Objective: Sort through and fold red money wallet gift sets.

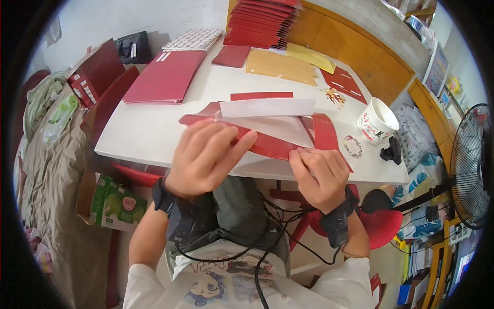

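Both hands are at the near edge of the white table [146,143]. My left hand [208,158] grips the left part of a curved red strip [270,145], thumb pointing right. My right hand [322,174] pinches the same strip farther right, fingers curled over its near edge. The strip belongs to, or lies against, a red sheet [326,131] that bends up on the right; which of these cannot be told. Behind the strip a white paper strip [266,108] lies across the red pieces, and a narrow red strip [262,95] is just beyond it.
Dark red folders [166,77] lie back left, a tall stack of red folders [258,23] at the back. Tan sheets [281,65] and small scraps [334,96] lie behind the hands. A paper cup [378,119] and a black clip-like object [391,150] are at the right; black cables [278,220] hang below.
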Demonstrator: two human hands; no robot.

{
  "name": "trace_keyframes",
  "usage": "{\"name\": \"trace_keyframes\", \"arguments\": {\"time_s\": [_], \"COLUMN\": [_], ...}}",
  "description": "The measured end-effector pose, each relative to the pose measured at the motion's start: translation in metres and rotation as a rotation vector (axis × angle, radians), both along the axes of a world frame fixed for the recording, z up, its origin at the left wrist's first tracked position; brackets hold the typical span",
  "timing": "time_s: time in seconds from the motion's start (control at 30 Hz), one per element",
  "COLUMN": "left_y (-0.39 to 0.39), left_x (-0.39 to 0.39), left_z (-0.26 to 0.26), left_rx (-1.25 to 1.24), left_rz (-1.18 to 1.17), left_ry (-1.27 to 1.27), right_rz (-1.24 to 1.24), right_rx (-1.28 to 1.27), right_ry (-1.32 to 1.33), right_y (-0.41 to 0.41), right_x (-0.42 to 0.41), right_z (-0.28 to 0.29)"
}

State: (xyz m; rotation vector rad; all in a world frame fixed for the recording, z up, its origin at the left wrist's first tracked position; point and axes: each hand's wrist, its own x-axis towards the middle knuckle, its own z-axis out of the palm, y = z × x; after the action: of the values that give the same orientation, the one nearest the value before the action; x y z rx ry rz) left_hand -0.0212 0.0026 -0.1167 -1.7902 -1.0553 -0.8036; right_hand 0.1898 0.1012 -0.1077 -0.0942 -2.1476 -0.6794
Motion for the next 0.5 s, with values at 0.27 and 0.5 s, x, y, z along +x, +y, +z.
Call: {"name": "trace_keyframes", "arguments": {"time_s": [0.27, 0.5], "left_y": [0.006, 0.001], "left_x": [0.005, -0.008], "left_z": [-0.008, -0.005], "left_rx": [-0.069, -0.024], "left_rz": [-0.085, -0.06], "left_ry": [-0.023, 0.005], "right_rz": [-0.055, -0.029], "right_rx": [-0.013, -0.053], "right_ry": [-0.001, 0.049], "right_y": [-0.006, 0.0], "right_x": [-0.003, -0.007], "right_z": [-0.007, -0.005]}}
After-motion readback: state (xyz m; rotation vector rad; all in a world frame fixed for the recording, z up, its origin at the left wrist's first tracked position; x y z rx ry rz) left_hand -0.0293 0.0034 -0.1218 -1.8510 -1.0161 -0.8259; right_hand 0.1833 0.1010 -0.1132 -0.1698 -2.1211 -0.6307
